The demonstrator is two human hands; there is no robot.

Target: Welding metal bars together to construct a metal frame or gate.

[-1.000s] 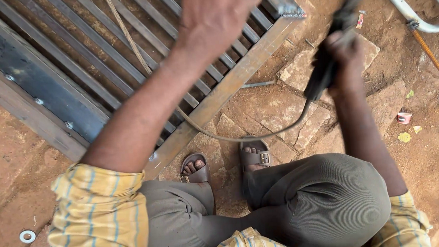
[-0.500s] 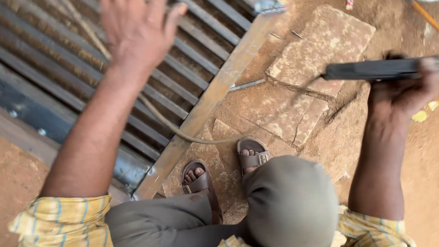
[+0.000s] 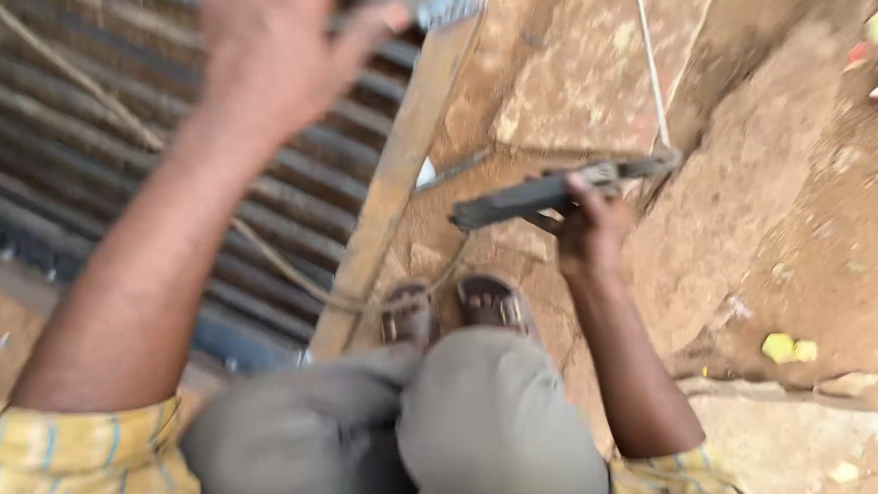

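Head view, blurred: right hand [image 3: 586,231] clenched around dark tool [image 3: 536,196]; left hand [image 3: 279,55] spread, top cut off.

There are two hands: the left hand [image 3: 274,50] and the right hand [image 3: 589,234]. One dark tool [image 3: 546,193] is there, and one metal grate [image 3: 195,180] with many bars. Two sandals [image 3: 457,311] are on the feet. Two small yellow scraps [image 3: 790,347] lie on the ground.

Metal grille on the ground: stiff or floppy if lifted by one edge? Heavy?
Probably stiff: the metal grille is rows of bars in a solid frame. Likely heavy, being all metal and broad. Unlikely to roll, since it lies flat. The left hand hovers over it.
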